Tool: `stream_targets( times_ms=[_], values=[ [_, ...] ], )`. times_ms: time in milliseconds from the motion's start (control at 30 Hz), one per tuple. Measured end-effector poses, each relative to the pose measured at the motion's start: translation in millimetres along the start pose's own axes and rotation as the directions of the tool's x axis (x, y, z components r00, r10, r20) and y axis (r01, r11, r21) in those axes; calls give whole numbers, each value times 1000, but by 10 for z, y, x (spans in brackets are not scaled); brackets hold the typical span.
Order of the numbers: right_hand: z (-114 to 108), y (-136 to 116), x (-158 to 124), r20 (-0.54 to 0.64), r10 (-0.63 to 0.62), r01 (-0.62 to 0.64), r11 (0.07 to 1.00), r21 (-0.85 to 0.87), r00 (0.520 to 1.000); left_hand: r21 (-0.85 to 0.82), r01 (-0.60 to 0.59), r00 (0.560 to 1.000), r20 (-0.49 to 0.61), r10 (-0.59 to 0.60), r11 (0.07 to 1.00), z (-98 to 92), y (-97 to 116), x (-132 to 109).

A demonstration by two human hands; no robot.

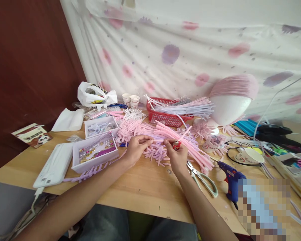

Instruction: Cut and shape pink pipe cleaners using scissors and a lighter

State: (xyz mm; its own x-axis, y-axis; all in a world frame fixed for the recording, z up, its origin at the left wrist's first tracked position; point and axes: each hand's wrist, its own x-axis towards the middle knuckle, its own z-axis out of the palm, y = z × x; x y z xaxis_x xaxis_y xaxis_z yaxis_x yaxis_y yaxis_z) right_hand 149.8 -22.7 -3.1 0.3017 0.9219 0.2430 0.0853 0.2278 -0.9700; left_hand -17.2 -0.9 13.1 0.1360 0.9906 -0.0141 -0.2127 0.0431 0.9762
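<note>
Lilac stem [159,140] | left hand [137,149], right hand [177,156] both pinching it | wooden table [142,190] | floral curtain [190,60] behind

Across the top of the frame I face a white curtain [145,50] with pink and purple flowers; a dark red-brown panel [27,60] fills the upper left. Below that panel, I have a panda-printed card [31,136], a white paper sheet [68,119] and a white plastic bag [96,95] on the counter [145,197]. Paper cups [134,102] stand near the bag. Towards the lower left, I see a white oblong device [54,164] beside an open white box [96,163] of beads, a smaller white box [87,134] behind it. Right of centre, my red basket [165,119] stands near a white head form [224,112] wearing a pink cap [234,87].
</note>
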Motion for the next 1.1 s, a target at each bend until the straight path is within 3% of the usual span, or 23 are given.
stream_targets(
  times_ms=[267,400,567,633,733,967,1100],
  values=[
    [157,5,-108,60,150,-159,966,204,987,-147,56,996,76,-46,988,6,-19,-10],
    [159,-7,-127,136,178,-193,975,111,975,-118,13,998,55,-7,993,10,-58,15],
    [97,-57,-73,84,71,-75,996,47,994,108,-164,978,147,147,981,-9,-40,-21],
    [92,-70,-61,129,76,-82,996,39,989,261,-259,956,208,207,930,-1,-12,-71],
    [101,-63,-58,185,91,-100,994,42,979,384,-310,940,260,220,870,22,15,-131],
    [83,-22,-23,54,143,-152,955,256,988,219,-223,970,151,193,950,-10,-69,-60],
    [74,-21,-16,80,150,-167,940,296,986,146,-182,981,99,169,972,-32,-115,-13]
  ],
)
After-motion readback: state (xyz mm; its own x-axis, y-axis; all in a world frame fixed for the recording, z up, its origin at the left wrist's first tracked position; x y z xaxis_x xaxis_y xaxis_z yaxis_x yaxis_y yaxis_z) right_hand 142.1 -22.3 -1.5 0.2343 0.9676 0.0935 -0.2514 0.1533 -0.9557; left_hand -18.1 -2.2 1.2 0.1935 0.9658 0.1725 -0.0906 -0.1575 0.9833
